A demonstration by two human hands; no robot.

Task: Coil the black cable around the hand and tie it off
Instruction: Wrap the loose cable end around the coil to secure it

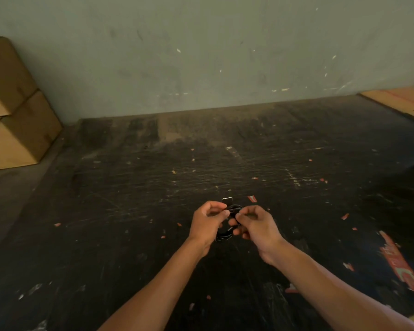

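From the head camera, both hands met above the dark, scratched surface (153, 187), holding a small coil of black cable (228, 231) between them. The left hand (207, 225) had its fingers curled around the coil's left side, thumb and forefinger pinching near the top. The right hand (256, 226) pinched the upper loops with its fingertips. A black plug end (227, 201) stood up just above the coil. Stacked cardboard boxes (12, 108) sat at the far left against a grey-green wall (201, 44); flattened cardboard (399, 100) lay far right.
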